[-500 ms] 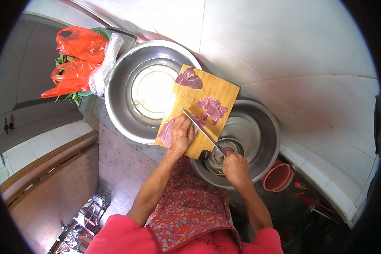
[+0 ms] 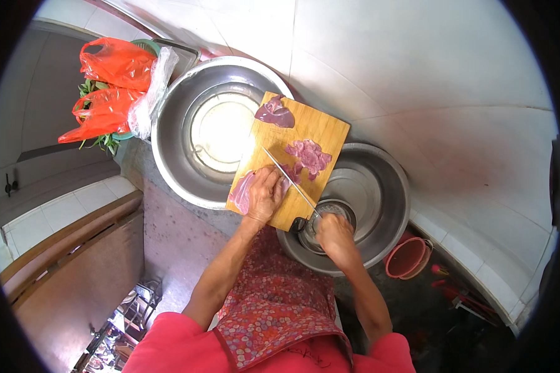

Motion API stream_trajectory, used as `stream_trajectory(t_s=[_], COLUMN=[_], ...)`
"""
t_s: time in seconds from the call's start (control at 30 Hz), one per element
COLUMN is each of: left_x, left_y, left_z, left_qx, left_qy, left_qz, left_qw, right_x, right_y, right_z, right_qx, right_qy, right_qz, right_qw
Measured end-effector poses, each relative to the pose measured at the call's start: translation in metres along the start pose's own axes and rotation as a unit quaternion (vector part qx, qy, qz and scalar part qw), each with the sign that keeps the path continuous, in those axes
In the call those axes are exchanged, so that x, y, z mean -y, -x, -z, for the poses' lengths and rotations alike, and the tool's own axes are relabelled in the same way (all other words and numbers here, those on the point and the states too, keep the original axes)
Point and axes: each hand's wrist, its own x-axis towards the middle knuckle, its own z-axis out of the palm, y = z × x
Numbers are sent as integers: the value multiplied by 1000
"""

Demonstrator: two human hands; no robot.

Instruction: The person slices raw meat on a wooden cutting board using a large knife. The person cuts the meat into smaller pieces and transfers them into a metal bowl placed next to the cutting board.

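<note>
Fingers of the right hand point(image 2: 333, 235) were wrapped tight around the dark handle of a knife point(image 2: 290, 181), its thin blade slanting up and to the left across a wooden cutting board point(image 2: 317, 127). The left hand point(image 2: 266, 196) lay palm down on the board's near end, fingers curled over a slab of raw pink meat point(image 2: 244, 190), pinning it right beside the blade. Past the knife sat a small heap of cut meat pieces point(image 2: 311, 155), and at the far corner of the board rested a darker, whole piece point(image 2: 275, 114).

The board bridged two steel basins: a large one point(image 2: 168, 143) on the left, with a bright glare on its bottom, and another point(image 2: 386, 186) on the right, under the knife hand, with a smaller steel bowl point(image 2: 330, 214) inside it. Off to the far left were orange plastic bags point(image 2: 109, 87) with green leaves poking out beneath. A red plastic pail point(image 2: 407, 258) stood on the floor to the right.
</note>
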Motion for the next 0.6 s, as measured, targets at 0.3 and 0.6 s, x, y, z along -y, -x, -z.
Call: stream_trajectory(t_s=[0.3,0.6], left_x=[-2,12], left_y=[3,-5], left_z=[-2,18], left_qx=[0,59], left_qy=[11,150], left_qz=[21,222], left_qw=[1000,961], right_x=[-15,-27], right_y=[22,-8], right_z=[-11,-24], right_qx=[33,-5], right_qy=[1,-6], right_qz=[-29,-33], right_qw=[999,999])
